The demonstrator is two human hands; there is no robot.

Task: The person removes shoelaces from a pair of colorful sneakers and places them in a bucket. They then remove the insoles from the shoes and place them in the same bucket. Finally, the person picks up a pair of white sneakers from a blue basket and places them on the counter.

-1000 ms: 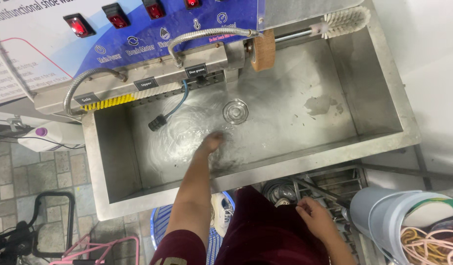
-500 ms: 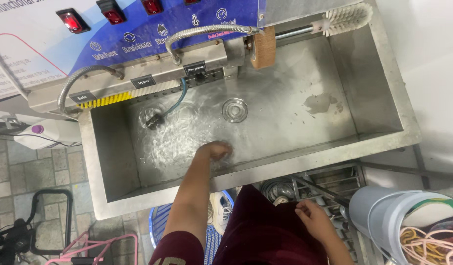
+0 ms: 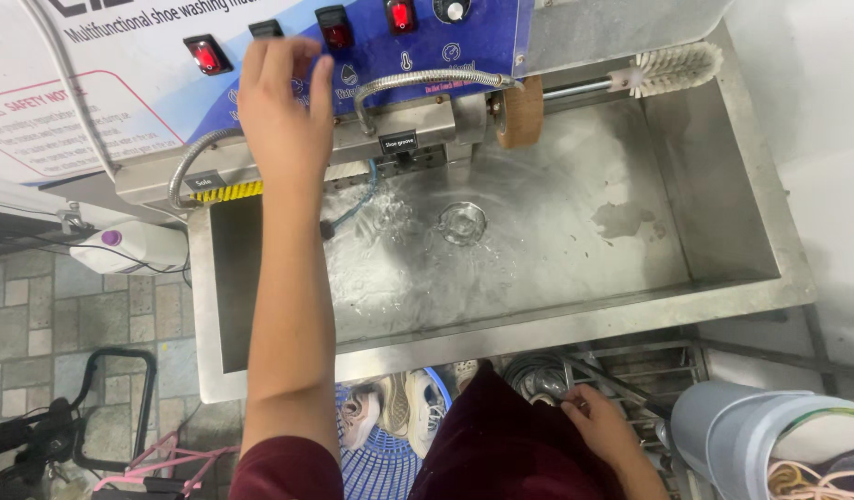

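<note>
My left hand (image 3: 279, 102) is raised to the blue control panel (image 3: 482, 37), fingers apart, its tips at a black rocker switch (image 3: 265, 28) between two lit red switches (image 3: 207, 54). It holds nothing. Below it lies the steel wash basin (image 3: 723, 194), with water swirling around the round drain (image 3: 462, 222) and a blue hose (image 3: 360, 202) dangling in. My right hand (image 3: 598, 426) rests low on my dark red garment (image 3: 501, 444), fingers loosely bent, empty.
A brown buffing wheel (image 3: 522, 111) and a white bottle brush (image 3: 672, 67) stick out on a shaft over the basin. A yellow brush strip (image 3: 228, 192) sits at the left. Under the basin stand a blue basket of sneakers (image 3: 390, 435) and a grey bucket (image 3: 751, 435).
My left hand has lifted out of the water in the basin and gone up to the control panel. The view has shifted slightly. My right hand stays by the garment.
</note>
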